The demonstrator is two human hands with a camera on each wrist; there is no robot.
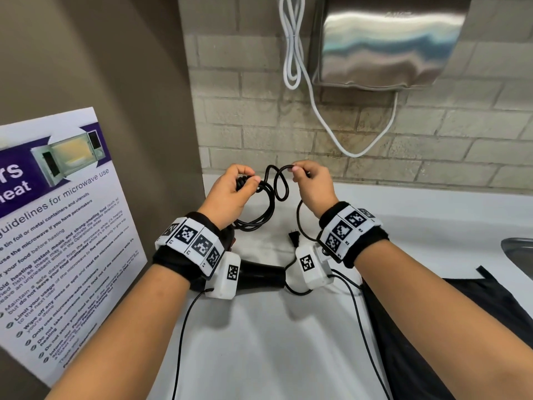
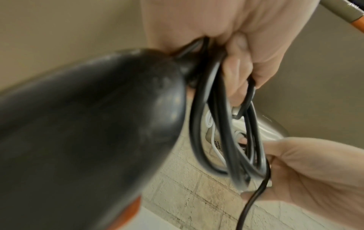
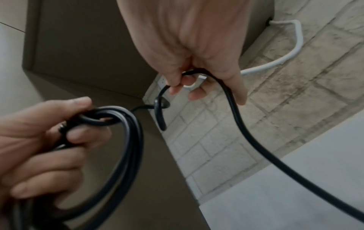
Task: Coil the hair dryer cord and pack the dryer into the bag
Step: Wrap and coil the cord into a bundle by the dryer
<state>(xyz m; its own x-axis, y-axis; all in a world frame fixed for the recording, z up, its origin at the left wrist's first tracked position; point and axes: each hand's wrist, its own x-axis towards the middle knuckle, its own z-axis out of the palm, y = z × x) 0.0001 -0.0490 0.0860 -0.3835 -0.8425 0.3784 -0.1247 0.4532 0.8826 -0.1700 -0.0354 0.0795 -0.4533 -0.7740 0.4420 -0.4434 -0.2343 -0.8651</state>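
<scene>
My left hand (image 1: 245,181) grips several gathered loops of the black cord (image 1: 269,194) by the dryer's ribbed cord end. The black hair dryer (image 1: 259,274) lies below my left wrist and fills the left wrist view (image 2: 88,124); I cannot tell whether it touches the counter. My right hand (image 1: 300,173) pinches a fresh loop of cord (image 3: 232,109) just right of the coils (image 3: 128,140). The rest of the cord trails down to the plug (image 1: 294,238), which lies on the white counter (image 1: 259,342). A black bag (image 1: 461,327) lies flat under my right forearm.
A steel hand dryer (image 1: 389,41) with a white cable (image 1: 294,53) hangs on the brick wall ahead. A microwave-guidelines poster (image 1: 57,226) stands at the left against a brown panel. A sink rim (image 1: 519,249) shows at the far right. Thin sensor wires (image 1: 357,313) cross the counter.
</scene>
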